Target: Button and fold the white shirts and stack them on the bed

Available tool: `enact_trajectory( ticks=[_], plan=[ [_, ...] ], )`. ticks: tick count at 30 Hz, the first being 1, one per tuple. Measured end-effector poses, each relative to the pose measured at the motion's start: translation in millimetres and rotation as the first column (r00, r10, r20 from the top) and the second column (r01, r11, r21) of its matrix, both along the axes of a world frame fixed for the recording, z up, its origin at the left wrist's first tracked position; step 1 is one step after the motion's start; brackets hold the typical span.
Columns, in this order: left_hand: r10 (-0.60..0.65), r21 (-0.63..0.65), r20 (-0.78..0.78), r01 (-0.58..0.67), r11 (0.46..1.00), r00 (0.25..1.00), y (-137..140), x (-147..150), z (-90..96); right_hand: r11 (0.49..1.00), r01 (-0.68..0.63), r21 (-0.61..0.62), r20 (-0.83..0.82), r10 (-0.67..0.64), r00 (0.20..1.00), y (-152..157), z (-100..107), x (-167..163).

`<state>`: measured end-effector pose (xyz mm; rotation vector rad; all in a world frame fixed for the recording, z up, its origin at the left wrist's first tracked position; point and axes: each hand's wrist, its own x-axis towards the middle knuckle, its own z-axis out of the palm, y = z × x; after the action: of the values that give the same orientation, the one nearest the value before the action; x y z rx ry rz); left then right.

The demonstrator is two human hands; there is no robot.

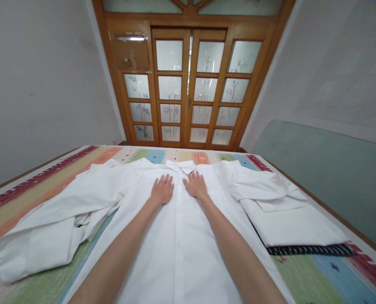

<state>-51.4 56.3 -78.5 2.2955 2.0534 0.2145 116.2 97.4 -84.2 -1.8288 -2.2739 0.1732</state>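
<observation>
A white long-sleeved dress shirt (pixel 156 270) lies front side up, with its collar (pixel 181 166) at the far end and its button placket running down the middle. My left hand (pixel 163 189) rests flat on the chest just left of the placket, fingers spread. On the other side, my right hand (pixel 195 184) lies flat below the collar, its fingertips close to the collar point. Neither hand grips the cloth. The left sleeve (pixel 48 223) stretches out toward the near left, creased and bent. To the right, the other sleeve (pixel 267 185) lies partly over folded clothes.
Under the shirt is a colourful striped cover (pixel 314 278). A folded white garment (pixel 295 226) lies on a dark striped folded one (pixel 311 250) at the right. A pale green panel (pixel 327 169) stands along the right edge. Wooden glazed doors (pixel 188 88) stand at the back between white walls.
</observation>
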Motion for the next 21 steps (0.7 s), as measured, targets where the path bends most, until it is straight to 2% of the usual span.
enact_trajectory(
  ticks=[9, 16, 21],
  plan=[
    [0.089, -0.025, 0.015, -0.088, 0.996, 0.996, 35.2, 21.7, 6.3, 0.990, 0.059, 0.132, -0.073, -0.050, 0.996, -3.5, -1.6, -3.0],
    [0.044, 0.215, 0.049, -0.053, 0.975, 0.998, 45.3, 27.0, 4.0, 0.957, 0.102, 0.271, -0.116, -0.073, 0.991, -6.4, 0.7, -3.5],
    [0.072, 0.268, 0.133, -0.106, 0.958, 0.988, 56.4, 25.6, 6.5, 0.942, 0.072, 0.329, -0.099, -0.041, 0.994, -9.3, 5.2, -2.8]
  ],
)
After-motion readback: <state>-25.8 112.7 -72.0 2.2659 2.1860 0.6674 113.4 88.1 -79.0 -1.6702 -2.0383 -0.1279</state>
